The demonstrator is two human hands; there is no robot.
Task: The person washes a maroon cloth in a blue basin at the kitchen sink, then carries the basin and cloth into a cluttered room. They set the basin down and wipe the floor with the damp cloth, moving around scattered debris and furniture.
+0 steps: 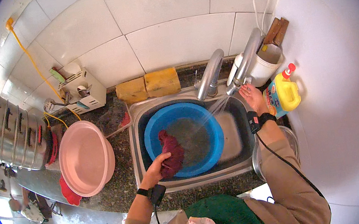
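A stainless steel sink (243,168) holds a blue plastic basin (218,134) with greyish water in it. My left hand (155,171) grips a bunched dark red cloth (172,153) over the basin's near left side. My right hand (252,97) is raised beside the spout end of a metal faucet (241,75), its fingers extended at the nozzle; whether they touch it is hard to tell. Water sprays from this nozzle down and left into the basin. A second curved metal faucet (210,75) stands to its left.
On the left are a pink basin (108,155), a steel steamer stack (15,133) and a utensil rack (92,96). Two yellow sponge blocks (162,82) lie behind the sink. At right stand a yellow detergent jug (282,93) and a white container (264,70) with wooden-handled tools. Another person is far left.
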